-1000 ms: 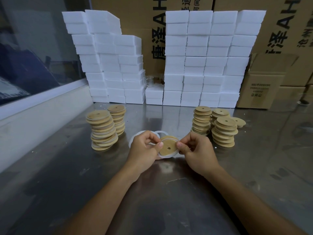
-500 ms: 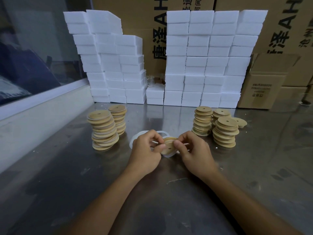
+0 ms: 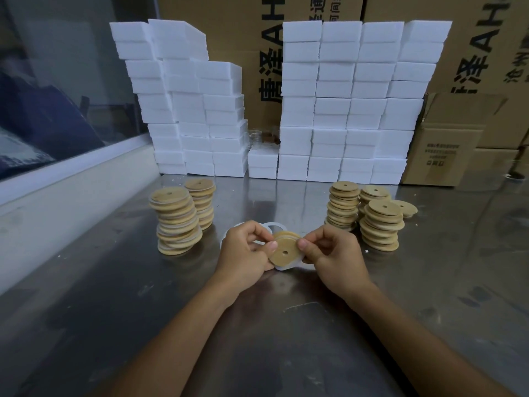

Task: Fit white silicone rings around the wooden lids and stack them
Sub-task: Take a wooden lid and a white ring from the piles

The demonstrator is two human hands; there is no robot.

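**Lid held between both hands, ring half seated**

The landmark is the wooden lid (image 3: 284,251), held above the bench (image 3: 143,310). Far left of it stand two stacks of ringed lids (image 3: 176,222). Just left, the left hand (image 3: 243,253) pinches the lid's left edge, its fingers (image 3: 271,245) curled and clamped on the rim. The lid tilts its flat face with the small hole toward the camera. The silicone ring (image 3: 287,267) shows white only under its lower edge, so the upper part seems not yet seated. Behind it lie spare rings (image 3: 274,225). Just right, the right hand (image 3: 329,253) pinches the opposite edge. Both hands are equally near. Far right stand bare lids (image 3: 380,224). Behind, white foam blocks (image 3: 343,101) and cardboard boxes (image 3: 446,138).
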